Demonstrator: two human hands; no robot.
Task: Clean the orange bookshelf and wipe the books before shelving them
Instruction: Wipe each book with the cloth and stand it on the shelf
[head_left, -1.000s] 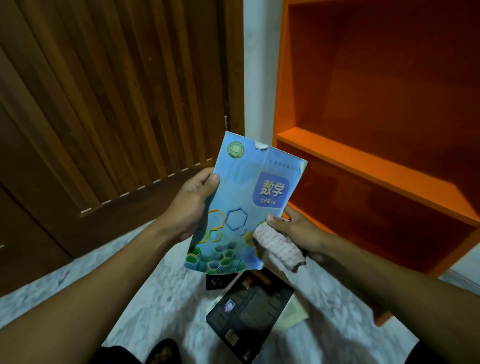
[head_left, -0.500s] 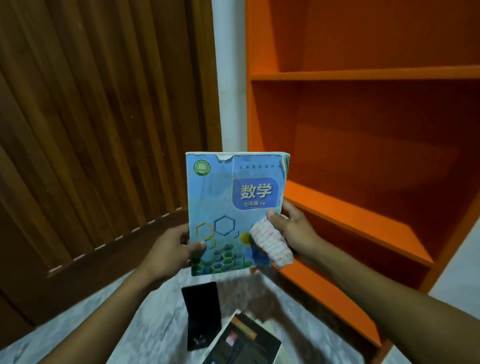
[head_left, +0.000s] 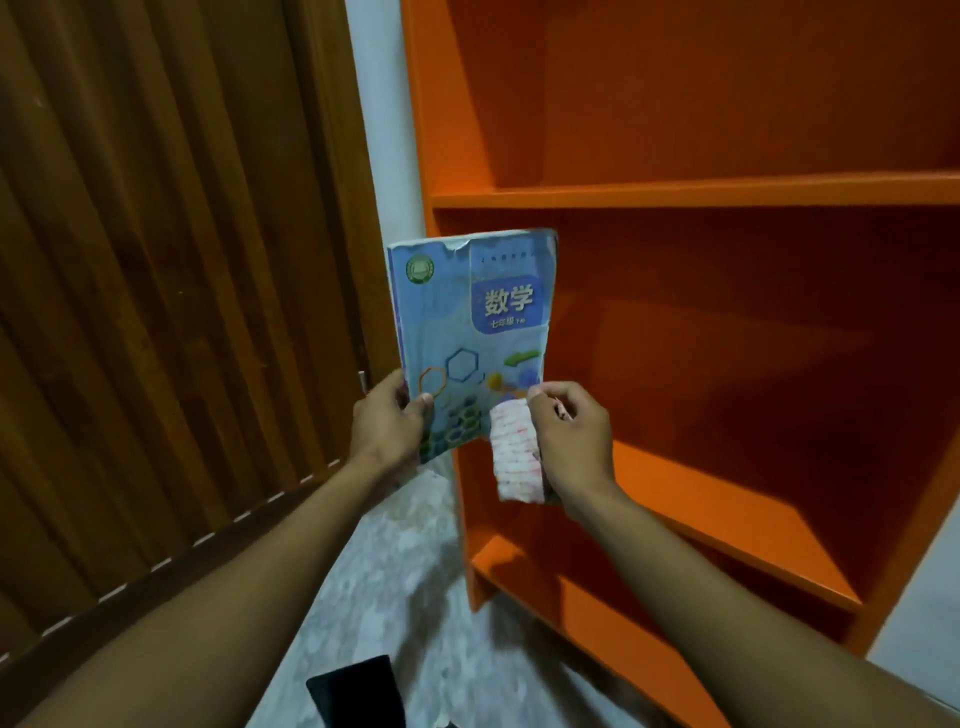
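Note:
A blue maths textbook (head_left: 470, 322) with hexagon art stands upright in front of the orange bookshelf (head_left: 701, 192), at its left side panel. My left hand (head_left: 387, 421) grips the book's lower left corner, thumb on the cover. My right hand (head_left: 569, 436) pinches the lower right corner and also holds a white and pink cloth (head_left: 516, 457), which hangs down from the fingers. The visible shelves are bare. The book's top edge is torn and worn.
A brown slatted wooden door (head_left: 156, 291) fills the left. A white wall strip (head_left: 387, 145) separates it from the shelf. Below is a pale marbled floor (head_left: 405, 582) with a black object (head_left: 358, 691) at the bottom edge.
Both hands have raised the book and brought it to the right, closer to the shelf. The view has tilted up, so the books on the floor have dropped out of sight.

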